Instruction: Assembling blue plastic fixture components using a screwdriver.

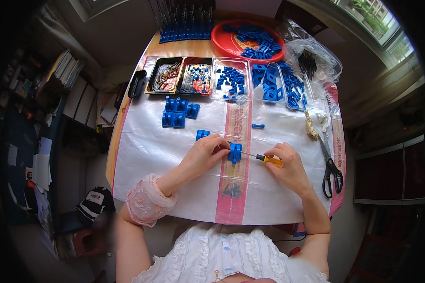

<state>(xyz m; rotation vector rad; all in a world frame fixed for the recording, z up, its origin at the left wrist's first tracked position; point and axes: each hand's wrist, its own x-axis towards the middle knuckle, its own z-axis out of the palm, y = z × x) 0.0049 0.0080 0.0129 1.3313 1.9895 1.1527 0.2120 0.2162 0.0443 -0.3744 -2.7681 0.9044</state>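
A small blue plastic block with a slotted shape (235, 152) is pinched in the fingertips of my left hand (204, 154), just above the covered table. My right hand (290, 170) is closed around the yellow handle of a screwdriver (273, 161). Its thin metal shaft points left, and the tip reaches the right side of the block; whether it sits in a screw is too small to tell. A second blue block (202, 135) lies just beyond my left hand, partly hidden by it. A short blue peg-like piece (258, 126) lies alone beyond the screwdriver.
Several assembled blue pieces (178, 119) stand left of centre. Behind them are black trays of screws (165, 92) and nuts, then clear tubs (230, 97) of blue parts. A red basin (220, 46) stands at the back. Black-handled scissors (332, 172) lie by the right edge.
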